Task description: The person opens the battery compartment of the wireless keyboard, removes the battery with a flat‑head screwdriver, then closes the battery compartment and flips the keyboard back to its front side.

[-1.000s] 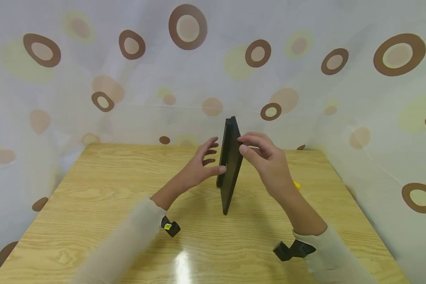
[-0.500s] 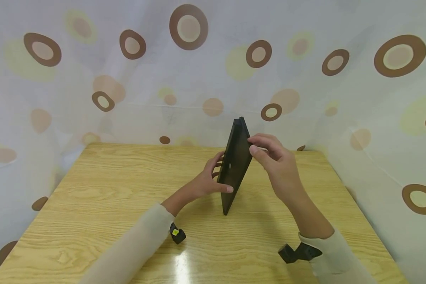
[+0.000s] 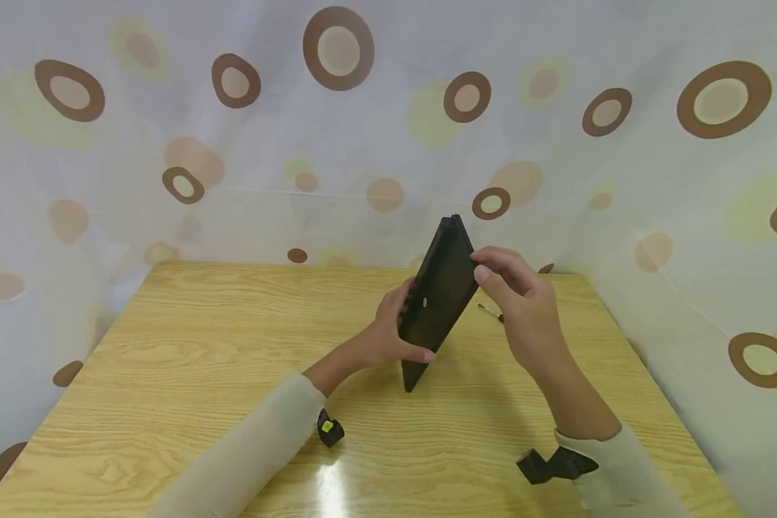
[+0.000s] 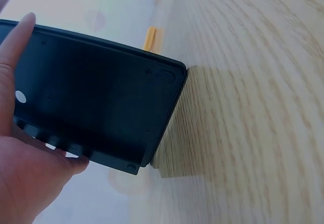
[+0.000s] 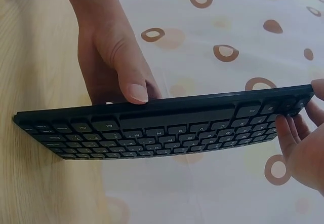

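A black keyboard (image 3: 442, 288) stands on one short end on the wooden table, its upper end leaning right. Its smooth underside, with small screws and a pale oval mark, faces the left wrist camera; rows of keys (image 5: 182, 138) show in the right wrist view. My left hand (image 3: 388, 337) grips the keyboard around its left long edge, thumb across the underside and fingers on the thicker rear ridge. Near the top, my right hand (image 3: 524, 302) pinches the other long edge between thumb and fingers. Part of the right fingers is hidden in the head view.
Behind my right hand lies a thin metal shaft with a dark collar (image 3: 491, 311), its rest hidden. A yellow-orange piece (image 4: 151, 39) shows past the keyboard in the left wrist view. A patterned curtain (image 3: 337, 144) surrounds the wooden table (image 3: 201, 345).
The keyboard's upper end has tilted to the right, along with my right hand. My left hand has moved in from beside it and closed around its edge. The thin shaft has come into sight.
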Motion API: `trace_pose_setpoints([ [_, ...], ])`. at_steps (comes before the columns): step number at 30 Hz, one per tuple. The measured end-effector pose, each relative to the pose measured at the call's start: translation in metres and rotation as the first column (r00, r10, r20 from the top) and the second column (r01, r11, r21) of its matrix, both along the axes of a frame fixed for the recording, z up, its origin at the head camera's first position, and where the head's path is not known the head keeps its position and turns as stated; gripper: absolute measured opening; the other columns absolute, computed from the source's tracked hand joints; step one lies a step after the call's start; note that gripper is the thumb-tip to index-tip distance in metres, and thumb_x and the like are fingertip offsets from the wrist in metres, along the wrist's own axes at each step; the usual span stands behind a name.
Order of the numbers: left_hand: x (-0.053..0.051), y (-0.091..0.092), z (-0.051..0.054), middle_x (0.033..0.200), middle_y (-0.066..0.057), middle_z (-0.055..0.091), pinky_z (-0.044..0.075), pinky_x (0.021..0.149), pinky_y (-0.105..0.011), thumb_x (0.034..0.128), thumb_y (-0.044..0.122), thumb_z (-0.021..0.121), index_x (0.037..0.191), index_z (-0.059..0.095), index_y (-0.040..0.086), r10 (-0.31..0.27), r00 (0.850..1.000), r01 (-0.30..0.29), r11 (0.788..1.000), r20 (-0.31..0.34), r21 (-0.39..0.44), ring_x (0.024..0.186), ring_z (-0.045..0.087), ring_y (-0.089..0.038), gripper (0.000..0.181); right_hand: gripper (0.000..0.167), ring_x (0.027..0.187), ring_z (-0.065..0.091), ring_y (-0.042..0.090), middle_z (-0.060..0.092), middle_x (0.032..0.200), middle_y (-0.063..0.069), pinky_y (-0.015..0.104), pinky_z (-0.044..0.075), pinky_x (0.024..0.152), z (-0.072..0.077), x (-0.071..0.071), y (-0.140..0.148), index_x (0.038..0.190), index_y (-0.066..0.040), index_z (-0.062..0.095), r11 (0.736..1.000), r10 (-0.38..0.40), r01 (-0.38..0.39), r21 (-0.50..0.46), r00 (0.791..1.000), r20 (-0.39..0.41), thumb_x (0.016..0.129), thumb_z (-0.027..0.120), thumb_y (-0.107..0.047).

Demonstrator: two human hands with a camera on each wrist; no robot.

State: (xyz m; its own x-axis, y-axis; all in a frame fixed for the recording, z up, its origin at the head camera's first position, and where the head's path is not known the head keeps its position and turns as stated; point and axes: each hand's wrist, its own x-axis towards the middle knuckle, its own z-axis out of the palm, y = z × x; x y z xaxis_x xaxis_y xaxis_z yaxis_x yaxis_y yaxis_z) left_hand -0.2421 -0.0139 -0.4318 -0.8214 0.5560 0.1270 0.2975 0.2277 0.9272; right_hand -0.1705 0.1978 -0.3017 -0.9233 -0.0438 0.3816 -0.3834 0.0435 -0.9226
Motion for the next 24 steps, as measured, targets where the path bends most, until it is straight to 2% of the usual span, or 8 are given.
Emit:
trace_pose_setpoints([
  [8, 0.004, 0.005, 0.002, 0.166, -0.004, 0.004, 0.029, 0.116, -0.057, 0.0692, 0.049, 0.089, 0.161, -0.001, 0.041, 0.055, 0.998, -0.055, 0.997, -0.008, -0.057, 0.149, 0.020, -0.030, 0.129, 0.022, 0.111, 0.056, 0.013, 0.063, 0.118, -0.003, 0.023, 0.046, 0.098, -0.002, 0.000, 0.007, 0.120, -0.005, 0.067, 1.000, 0.005, -0.005, -0.014, 1.000, 0.007, 0.101, 0.061, -0.013],
  [13, 0.008, 0.007, 0.005, 0.165, -0.006, 0.006, 0.030, 0.116, -0.058, 0.0711, 0.043, 0.089, 0.163, 0.000, 0.034, 0.084, 0.996, -0.088, 0.989, -0.040, -0.120, 0.150, 0.021, -0.031, 0.129, 0.025, 0.114, 0.055, 0.014, 0.061, 0.121, -0.002, 0.021, 0.045, 0.100, -0.006, 0.001, 0.017, 0.123, -0.004, 0.066, 1.000, 0.014, -0.014, -0.014, 0.999, 0.032, 0.102, 0.061, -0.016],
  [19, 0.008, 0.001, 0.011, 0.166, -0.008, 0.003, 0.030, 0.117, -0.058, 0.0713, 0.043, 0.089, 0.163, -0.001, 0.030, 0.049, 0.997, -0.060, 0.978, -0.062, -0.201, 0.152, 0.012, -0.031, 0.130, 0.027, 0.109, 0.061, 0.014, 0.062, 0.116, -0.001, 0.020, 0.049, 0.099, -0.011, 0.005, 0.033, 0.125, -0.005, 0.064, 1.000, 0.026, -0.026, 0.005, 0.996, 0.090, 0.103, 0.059, -0.019],
  [24, 0.004, -0.010, 0.011, 0.165, -0.011, 0.003, 0.027, 0.117, -0.059, 0.0719, 0.043, 0.088, 0.164, -0.002, 0.027, -0.011, 0.996, -0.013, 0.965, -0.091, -0.260, 0.152, 0.007, -0.033, 0.129, 0.032, 0.112, 0.063, 0.012, 0.062, 0.121, -0.001, 0.018, 0.050, 0.097, -0.017, 0.008, 0.045, 0.129, -0.005, 0.063, 0.995, 0.020, -0.033, 0.091, 0.989, 0.149, 0.104, 0.059, -0.023],
])
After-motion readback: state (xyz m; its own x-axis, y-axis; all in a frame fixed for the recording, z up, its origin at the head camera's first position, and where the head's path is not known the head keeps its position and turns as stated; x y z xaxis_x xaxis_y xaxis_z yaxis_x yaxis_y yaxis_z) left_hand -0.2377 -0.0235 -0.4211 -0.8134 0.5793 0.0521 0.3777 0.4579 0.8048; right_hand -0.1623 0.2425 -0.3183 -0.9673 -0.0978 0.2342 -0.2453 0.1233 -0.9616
